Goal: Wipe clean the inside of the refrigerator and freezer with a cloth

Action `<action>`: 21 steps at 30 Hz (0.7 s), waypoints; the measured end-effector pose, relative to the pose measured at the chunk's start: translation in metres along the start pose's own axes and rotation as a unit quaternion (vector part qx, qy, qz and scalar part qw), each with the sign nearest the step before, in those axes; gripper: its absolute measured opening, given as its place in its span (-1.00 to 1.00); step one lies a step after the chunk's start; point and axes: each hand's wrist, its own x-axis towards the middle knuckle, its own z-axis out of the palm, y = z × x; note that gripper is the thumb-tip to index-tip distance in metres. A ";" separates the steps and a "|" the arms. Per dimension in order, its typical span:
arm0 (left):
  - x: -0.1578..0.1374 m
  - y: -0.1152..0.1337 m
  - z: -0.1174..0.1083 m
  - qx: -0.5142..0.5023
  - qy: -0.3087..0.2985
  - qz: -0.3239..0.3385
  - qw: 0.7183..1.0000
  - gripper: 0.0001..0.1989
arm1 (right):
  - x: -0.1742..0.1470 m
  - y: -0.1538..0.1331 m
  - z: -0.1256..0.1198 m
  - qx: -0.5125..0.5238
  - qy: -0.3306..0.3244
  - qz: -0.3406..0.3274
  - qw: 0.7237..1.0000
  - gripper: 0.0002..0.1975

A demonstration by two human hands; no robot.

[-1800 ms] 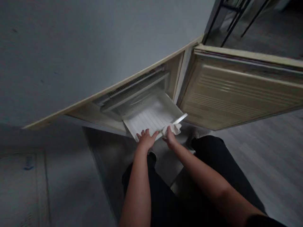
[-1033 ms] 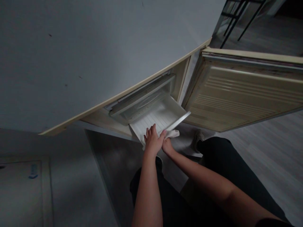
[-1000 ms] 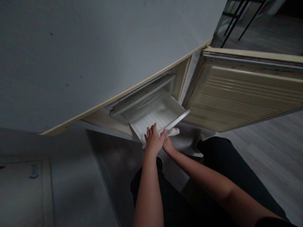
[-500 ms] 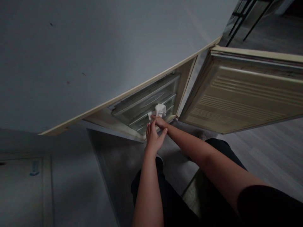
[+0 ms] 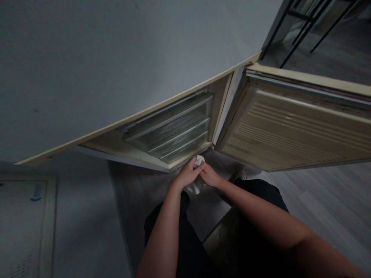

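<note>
Head view shows a broad pale grey panel (image 5: 130, 65) filling the upper left, with a grey plank-patterned floor (image 5: 313, 200) running below and to the right. On the right, a yellowed door (image 5: 295, 131) with a ribbed lining stands wide open beside a low compartment, its see-through drawer fronts (image 5: 179, 136) stacked one above another and level with each other. Dark trousers (image 5: 262, 193) show at either side of the person's forearms, and thin black legs (image 5: 304, 42) stand in the far corner. Just in front of the compartment's lower edge, the left hand (image 5: 186, 174) and right hand (image 5: 210, 176) meet; the left fingers curl round a white cloth (image 5: 199, 159), thumb across it, while the right fingers, partly hidden, pinch it from the other side. It pokes up between them and hangs below.
</note>
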 end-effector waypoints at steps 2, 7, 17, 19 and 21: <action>0.006 0.005 0.002 -0.007 0.061 -0.021 0.998 -0.70 | 0.015 -0.002 -0.008 0.051 0.023 0.025 0.998 -0.48; 0.021 0.007 0.004 -0.012 0.147 -0.049 0.988 -0.74 | 0.047 -0.014 -0.040 0.188 0.093 0.126 0.969 -0.32; 0.031 0.011 0.014 -0.014 0.369 0.006 0.929 -0.80 | 0.054 -0.025 -0.035 0.014 0.134 0.114 0.984 -0.61; 0.036 0.011 0.013 -0.030 0.384 -0.012 0.923 -0.80 | 0.053 -0.023 -0.031 -0.066 0.150 0.054 0.985 -0.56; 0.040 0.010 0.013 -0.051 0.376 -0.025 0.925 -0.82 | 0.053 -0.023 -0.029 -0.072 0.092 0.004 0.993 -0.53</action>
